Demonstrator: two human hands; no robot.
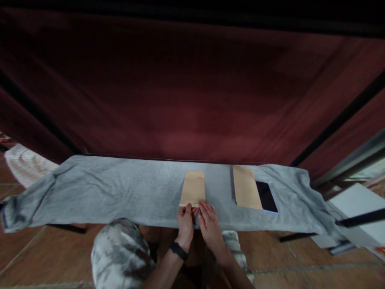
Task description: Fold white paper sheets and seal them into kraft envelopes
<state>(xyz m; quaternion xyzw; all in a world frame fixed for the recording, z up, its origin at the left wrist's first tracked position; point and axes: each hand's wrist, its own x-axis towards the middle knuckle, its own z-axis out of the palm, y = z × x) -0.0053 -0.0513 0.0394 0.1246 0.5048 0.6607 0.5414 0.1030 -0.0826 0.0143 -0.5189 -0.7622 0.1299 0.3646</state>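
A flat tan rectangle that looks like a paper envelope (193, 188) lies on the grey cloth in front of me, its near end at the cloth's front edge. My left hand (185, 224) grips that near edge, thumb on top and fingers underneath. At the near right corner, my right hand (209, 226) presses its fingers together on the edge; its thumb is partly hidden. To the right lie more tan paper envelopes (246, 188), seemingly a stack, with a dark-screened phone (266, 196) touching their right side.
The grey cloth (120, 188) covers a long, narrow bench with dark legs. Behind it hangs a dark red fabric panel (192, 100) in a black frame. White boards (357, 212) stand at the right. A striped cloth (28, 164) shows at the left, above the tiled floor (39, 257).
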